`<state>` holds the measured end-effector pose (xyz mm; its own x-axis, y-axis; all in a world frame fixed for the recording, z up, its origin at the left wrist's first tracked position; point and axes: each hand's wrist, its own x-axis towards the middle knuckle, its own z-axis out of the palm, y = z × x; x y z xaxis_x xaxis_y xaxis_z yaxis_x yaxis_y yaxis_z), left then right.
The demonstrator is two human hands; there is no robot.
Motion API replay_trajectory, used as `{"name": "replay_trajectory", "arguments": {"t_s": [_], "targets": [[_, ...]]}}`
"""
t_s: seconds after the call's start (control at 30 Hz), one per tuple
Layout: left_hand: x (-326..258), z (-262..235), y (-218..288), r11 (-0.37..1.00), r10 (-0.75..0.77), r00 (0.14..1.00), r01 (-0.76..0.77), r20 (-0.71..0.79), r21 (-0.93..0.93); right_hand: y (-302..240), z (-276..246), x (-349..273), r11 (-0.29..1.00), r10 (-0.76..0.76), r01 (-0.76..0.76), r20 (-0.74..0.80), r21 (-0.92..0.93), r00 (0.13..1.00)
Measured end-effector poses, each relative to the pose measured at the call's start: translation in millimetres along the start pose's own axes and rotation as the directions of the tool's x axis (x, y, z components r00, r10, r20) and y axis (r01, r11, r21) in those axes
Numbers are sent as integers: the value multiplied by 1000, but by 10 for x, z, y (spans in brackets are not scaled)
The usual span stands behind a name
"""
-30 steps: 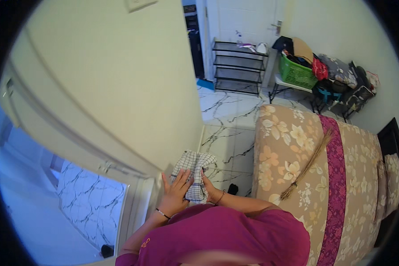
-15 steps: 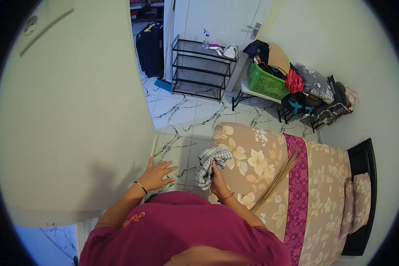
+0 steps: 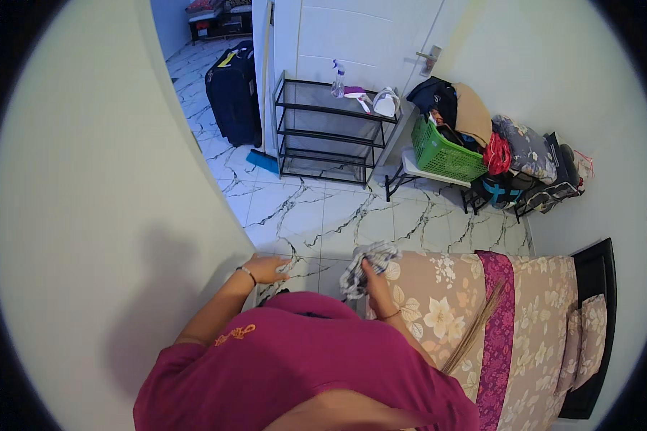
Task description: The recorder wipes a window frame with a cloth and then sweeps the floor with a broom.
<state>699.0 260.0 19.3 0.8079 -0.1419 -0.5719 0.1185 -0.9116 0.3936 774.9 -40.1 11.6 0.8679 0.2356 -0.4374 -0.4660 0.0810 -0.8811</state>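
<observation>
My right hand (image 3: 376, 283) grips a crumpled checked cloth (image 3: 361, 271), white with dark lines, above the near left corner of the bed. Beside the pale wall on the left, my left hand (image 3: 269, 270) is empty, held over the floor with its fingers stretched out. The bed (image 3: 438, 287) has a beige floral cover with a magenta band across it. A bundle of thin straw-coloured sticks (image 3: 474, 330) lies on the cover, right of my right forearm, its lower end hidden.
Ahead stands a black rack (image 3: 323, 136) carrying a spray bottle (image 3: 338, 85) and a purple-and-white device (image 3: 357, 94). Left of it are a dark suitcase (image 3: 236, 97) and a blue broom (image 3: 263, 160). A green basket (image 3: 446, 154) of clothes sits on a bench. The wall (image 3: 86, 215) borders my left.
My body has moved forward, closer to the rack, and the bed's near edge now lies lower in view. My left hand's fingers are less spread. The cloth stays in my right hand.
</observation>
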Motion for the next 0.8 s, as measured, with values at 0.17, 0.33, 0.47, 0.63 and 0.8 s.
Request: {"name": "replay_trajectory", "arguments": {"t_s": [0.17, 0.33, 0.47, 0.63, 0.8], "targets": [[805, -765, -380, 998, 69, 998, -69, -5, 7, -407, 167, 626, 986, -87, 88, 12, -138, 996], [1487, -1378, -376, 994, 91, 996, -91, 11, 61, -472, 217, 1016, 976, -52, 42, -39, -214, 998], [2008, -1663, -689, 997, 81, 994, -81, 75, 2, -768, 247, 1572, 922, 139, -248, -344, -299, 929], [2516, -1934, -1323, 991, -128, 991, 130, 40, -36, -871, 45, 3026, 970, 50, -71, -94, -233, 994], [2655, -2252, -1598, 944, -229, 969, 197, -96, -263, -1584, 695, 4412, 901, 178, -89, 175, -424, 968]]}}
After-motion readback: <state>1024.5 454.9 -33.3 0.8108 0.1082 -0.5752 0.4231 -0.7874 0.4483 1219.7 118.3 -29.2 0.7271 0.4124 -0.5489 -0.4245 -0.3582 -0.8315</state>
